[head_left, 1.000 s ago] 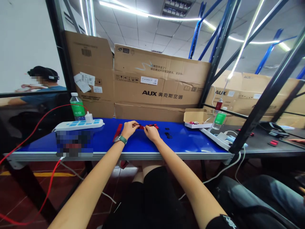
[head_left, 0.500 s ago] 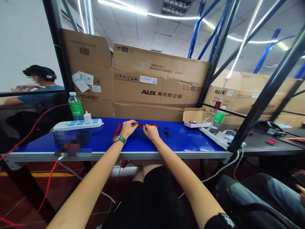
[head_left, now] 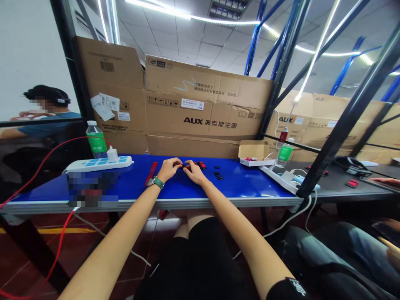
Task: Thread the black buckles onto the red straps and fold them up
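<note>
Above the blue tabletop, my left hand [head_left: 170,168] and my right hand [head_left: 194,171] meet fingertip to fingertip. Both are closed in a pinch around a short red strap with a small black piece [head_left: 184,165], mostly hidden by the fingers. Left of my left hand, a long red strip [head_left: 151,173] lies flat. Just beyond my right hand is a small pile of red and black pieces [head_left: 201,165]. Several black buckle-like loops [head_left: 218,176] lie to its right, with another black loop [head_left: 217,167] behind them.
A white power strip [head_left: 100,164] and a green-labelled bottle [head_left: 96,139] stand at left. At back right is an open carton [head_left: 256,158] with small red pieces. Another power strip [head_left: 281,180] runs beside the rack post [head_left: 339,108]. A co-worker [head_left: 46,110] sits far left.
My hands have drawn closer together, and the red strap seen stretched between them is now mostly covered by the fingers. The view has shifted slightly.
</note>
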Motion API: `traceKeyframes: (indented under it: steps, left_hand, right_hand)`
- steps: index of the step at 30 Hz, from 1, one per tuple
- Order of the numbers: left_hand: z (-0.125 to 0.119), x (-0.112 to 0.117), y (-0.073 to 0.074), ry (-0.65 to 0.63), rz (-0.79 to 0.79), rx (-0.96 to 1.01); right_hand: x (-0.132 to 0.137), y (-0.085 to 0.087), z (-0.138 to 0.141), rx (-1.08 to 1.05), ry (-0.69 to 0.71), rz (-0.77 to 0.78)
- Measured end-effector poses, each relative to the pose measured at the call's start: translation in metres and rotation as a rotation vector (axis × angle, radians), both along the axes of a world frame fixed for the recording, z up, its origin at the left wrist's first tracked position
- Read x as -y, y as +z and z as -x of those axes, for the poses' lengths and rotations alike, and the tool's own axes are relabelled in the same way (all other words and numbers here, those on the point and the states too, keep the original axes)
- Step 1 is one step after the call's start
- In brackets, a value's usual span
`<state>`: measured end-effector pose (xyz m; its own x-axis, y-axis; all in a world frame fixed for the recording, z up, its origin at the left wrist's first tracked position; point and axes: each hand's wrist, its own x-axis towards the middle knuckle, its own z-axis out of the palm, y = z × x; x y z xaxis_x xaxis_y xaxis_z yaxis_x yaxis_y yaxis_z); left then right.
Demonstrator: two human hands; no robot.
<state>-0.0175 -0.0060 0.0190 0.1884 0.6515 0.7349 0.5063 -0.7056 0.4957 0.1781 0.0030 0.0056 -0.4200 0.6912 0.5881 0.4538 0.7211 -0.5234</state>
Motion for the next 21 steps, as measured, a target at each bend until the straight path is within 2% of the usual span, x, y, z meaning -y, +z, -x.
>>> traceKeyframes:
  steps: [3, 6, 15, 21]
  left_hand:
    - [-0.003, 0.003, 0.001, -0.063, 0.011, -0.020]
    - [-0.006, 0.006, 0.002, -0.088, 0.019, -0.033]
    - [-0.011, 0.013, 0.007, -0.130, -0.032, -0.113]
    - [-0.012, 0.012, 0.007, -0.158, -0.052, -0.141]
  right_hand:
    - [-0.007, -0.003, -0.002, -0.142, 0.152, 0.124]
    - [-0.013, -0.004, -0.003, -0.300, 0.208, 0.206]
    - [-0.013, 0.000, -0.005, -0.566, 0.179, 0.346]
    - [-0.010, 0.001, -0.006, -0.552, 0.115, 0.399]
